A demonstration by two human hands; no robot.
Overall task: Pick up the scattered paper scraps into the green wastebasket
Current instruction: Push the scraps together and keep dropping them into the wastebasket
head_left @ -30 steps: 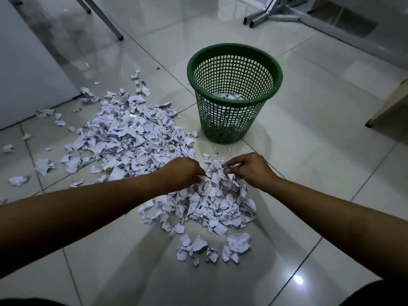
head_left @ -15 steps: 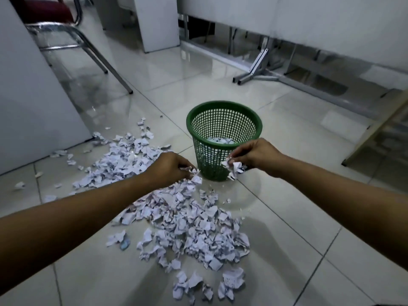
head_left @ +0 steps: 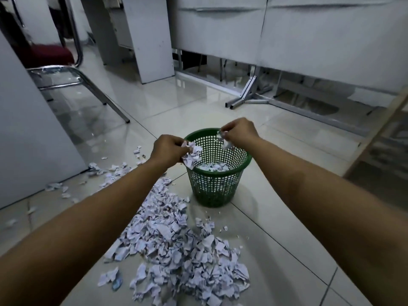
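The green wastebasket point(head_left: 215, 188) stands upright on the tiled floor, with white scraps lying in its bottom. My left hand point(head_left: 167, 151) is over its left rim, closed on a bunch of paper scraps point(head_left: 191, 153). My right hand point(head_left: 239, 132) hovers above the far rim, pinching a few scraps, and some of them point(head_left: 226, 145) hang or fall below it inside the basket. A big pile of scattered paper scraps point(head_left: 178, 250) covers the floor in front of the basket and trails off to the left.
A white panel point(head_left: 28, 129) stands at the left. A chrome-legged chair point(head_left: 72, 78) with a red seat is behind it. White partitions on metal feet point(head_left: 245, 96) run along the back. A wooden frame point(head_left: 379, 133) leans at the right.
Both hands rose from the pile on the floor, each holding scraps, and moved up over the basket's mouth. The view tilted up, showing more of the room.
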